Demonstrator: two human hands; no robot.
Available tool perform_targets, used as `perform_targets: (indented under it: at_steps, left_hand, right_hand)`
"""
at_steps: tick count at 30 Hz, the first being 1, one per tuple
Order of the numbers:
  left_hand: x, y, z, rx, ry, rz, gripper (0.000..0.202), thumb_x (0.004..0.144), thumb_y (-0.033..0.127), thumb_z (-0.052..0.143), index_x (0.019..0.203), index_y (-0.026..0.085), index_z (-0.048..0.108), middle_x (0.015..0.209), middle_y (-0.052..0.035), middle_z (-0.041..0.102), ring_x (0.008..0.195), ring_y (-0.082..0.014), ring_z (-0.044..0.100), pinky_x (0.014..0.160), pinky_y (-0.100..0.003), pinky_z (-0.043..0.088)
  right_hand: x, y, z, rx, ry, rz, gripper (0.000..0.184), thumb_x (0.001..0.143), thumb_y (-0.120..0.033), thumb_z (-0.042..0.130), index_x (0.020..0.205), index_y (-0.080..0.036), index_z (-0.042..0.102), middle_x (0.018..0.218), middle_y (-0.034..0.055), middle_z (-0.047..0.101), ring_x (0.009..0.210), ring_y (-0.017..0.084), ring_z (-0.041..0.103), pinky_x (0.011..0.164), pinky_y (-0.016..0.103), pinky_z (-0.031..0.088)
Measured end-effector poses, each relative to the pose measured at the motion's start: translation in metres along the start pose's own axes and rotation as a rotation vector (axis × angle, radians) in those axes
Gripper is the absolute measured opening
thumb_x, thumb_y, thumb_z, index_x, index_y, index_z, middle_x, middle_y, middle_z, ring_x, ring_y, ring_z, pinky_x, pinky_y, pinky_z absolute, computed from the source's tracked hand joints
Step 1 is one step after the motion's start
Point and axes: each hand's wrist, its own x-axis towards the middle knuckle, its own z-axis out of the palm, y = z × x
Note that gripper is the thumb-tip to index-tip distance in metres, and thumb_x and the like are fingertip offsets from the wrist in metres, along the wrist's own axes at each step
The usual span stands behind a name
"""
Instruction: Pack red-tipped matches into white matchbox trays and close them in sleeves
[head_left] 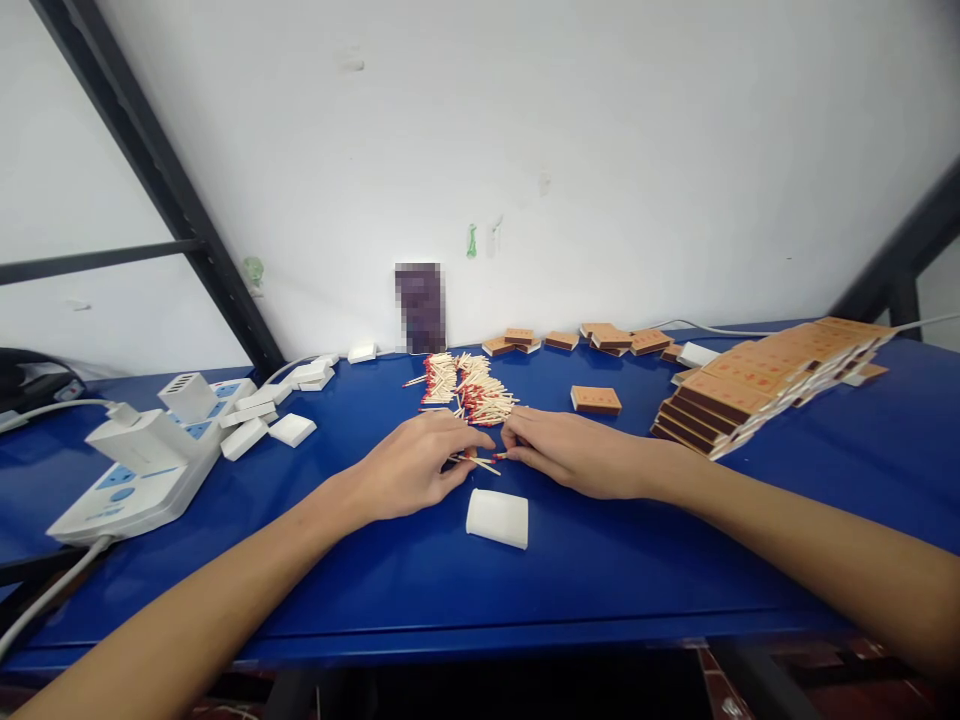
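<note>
In the middle of the blue table, my left hand (424,462) pinches a few matches (484,463) with red heads between thumb and fingers. My right hand (574,452) is close on its right, fingertips closed on a match (502,456). Just beyond both hands lies a pile of loose matches (487,398), red heads and pale sticks, in two clumps. On the near side of my hands rests a white matchbox tray (498,518). An orange matchbox (596,400) lies flat beyond my right hand.
Stacked orange matchboxes (750,380) stand at the right, with more matchboxes (611,336) along the wall. White trays (292,430) and a power strip (142,490) with plugged-in chargers occupy the left. A blurred-out dark panel (421,308) leans on the wall. The table's front edge (480,632) runs nearest me.
</note>
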Motion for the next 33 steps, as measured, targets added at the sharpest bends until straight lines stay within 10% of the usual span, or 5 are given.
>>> perform_targets:
  at_steps: [33]
  left_hand:
    - [0.003, 0.001, 0.011, 0.033, 0.169, 0.039, 0.013, 0.09, 0.017, 0.053, 0.092, 0.017, 0.066, 0.085, -0.0029, 0.066, 0.08, -0.0153, 0.059, 0.073, -0.027, 0.047]
  right_hand:
    - [0.001, -0.003, 0.004, -0.107, 0.078, -0.042, 0.015, 0.098, -0.026, 0.04, 0.09, -0.019, 0.051, 0.09, 0.005, 0.058, 0.078, 0.017, 0.053, 0.07, 0.03, 0.041]
